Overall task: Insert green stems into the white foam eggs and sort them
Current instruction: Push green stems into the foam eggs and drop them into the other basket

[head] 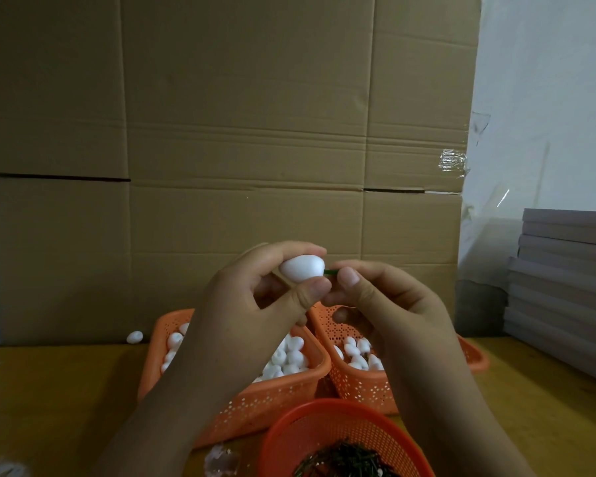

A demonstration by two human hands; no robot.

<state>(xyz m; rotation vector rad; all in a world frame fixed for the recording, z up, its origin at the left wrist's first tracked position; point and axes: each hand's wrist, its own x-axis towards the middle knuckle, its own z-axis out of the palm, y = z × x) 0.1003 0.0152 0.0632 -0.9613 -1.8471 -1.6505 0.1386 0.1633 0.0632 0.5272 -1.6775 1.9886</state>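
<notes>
Your left hand (255, 297) grips a white foam egg (301, 268) between thumb and fingers, raised above the two orange perforated plastic baskets (255, 401) of eggs on the yellow desk (55, 390). Your right hand (375, 297) pinches a thin green stem (331, 271) — its tip meets the egg's narrow end.
</notes>
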